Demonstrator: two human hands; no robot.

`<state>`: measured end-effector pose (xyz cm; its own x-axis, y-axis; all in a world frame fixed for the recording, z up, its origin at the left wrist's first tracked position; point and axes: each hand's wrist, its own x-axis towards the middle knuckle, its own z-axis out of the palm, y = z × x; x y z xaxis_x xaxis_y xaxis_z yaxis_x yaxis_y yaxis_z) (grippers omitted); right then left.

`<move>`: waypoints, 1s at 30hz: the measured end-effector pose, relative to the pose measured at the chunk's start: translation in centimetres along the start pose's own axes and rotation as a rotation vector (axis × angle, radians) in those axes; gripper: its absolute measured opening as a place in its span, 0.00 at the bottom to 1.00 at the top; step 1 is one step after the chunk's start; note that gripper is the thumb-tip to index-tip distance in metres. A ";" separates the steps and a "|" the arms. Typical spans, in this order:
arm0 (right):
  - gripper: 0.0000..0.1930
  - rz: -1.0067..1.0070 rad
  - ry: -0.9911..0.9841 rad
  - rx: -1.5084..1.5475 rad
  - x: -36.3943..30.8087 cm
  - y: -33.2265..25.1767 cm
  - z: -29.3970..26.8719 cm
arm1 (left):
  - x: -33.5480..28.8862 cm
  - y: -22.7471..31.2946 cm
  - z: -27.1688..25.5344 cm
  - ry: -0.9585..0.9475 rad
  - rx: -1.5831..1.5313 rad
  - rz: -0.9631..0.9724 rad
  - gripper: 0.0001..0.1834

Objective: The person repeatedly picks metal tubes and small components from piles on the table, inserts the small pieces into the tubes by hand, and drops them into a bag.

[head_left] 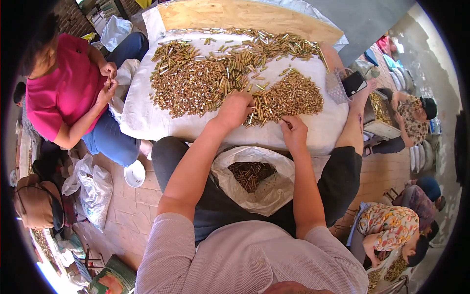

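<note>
Two heaps of small gold-coloured metal pieces lie on a white-covered table: a wide heap of short parts (pixel 188 85) on the left and a smaller heap (pixel 293 93) on the right. Longer gold and silver tubes (pixel 274 45) are spread along the back. My left hand (pixel 236 109) rests between the heaps, its fingers curled in at the loose pieces; what they hold is hidden. At the near edge of the right heap, my right hand (pixel 294 131) is closed in a pinch, its contents too small to make out. An open white sack (pixel 225 169) between my legs holds darker metal pieces (pixel 250 176).
A wooden board (pixel 249 19) borders the table's back. At the right edge are a clear plastic container (pixel 337 87) and a phone (pixel 354 83). A person in pink (pixel 68 93) sits at left, near a white bucket (pixel 134 174). Others work at right.
</note>
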<state>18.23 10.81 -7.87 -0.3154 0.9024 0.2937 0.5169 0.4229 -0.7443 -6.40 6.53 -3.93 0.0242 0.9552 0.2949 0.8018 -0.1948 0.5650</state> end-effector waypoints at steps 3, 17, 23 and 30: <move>0.07 0.122 0.017 0.248 -0.2 1.2 0.4 | 0.0 0.3 -0.4 0.037 -0.165 -0.060 0.06; 0.09 0.321 -0.192 1.034 -0.6 -3.0 -1.8 | -0.5 3.3 0.3 -0.240 -1.084 -0.286 0.16; 0.09 0.321 -0.216 1.095 -0.5 -3.1 -1.8 | -0.1 4.4 0.3 -0.211 -1.238 -0.413 0.14; 0.08 0.301 -0.185 1.142 -0.7 -3.4 -1.5 | -0.2 3.5 1.3 -0.182 -1.318 -0.443 0.12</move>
<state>17.87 8.89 -4.69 -0.4614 0.8872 -0.0053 -0.3865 -0.2064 -0.8989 -2.78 5.93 -3.00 0.0772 0.9870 -0.1411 -0.3769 0.1600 0.9123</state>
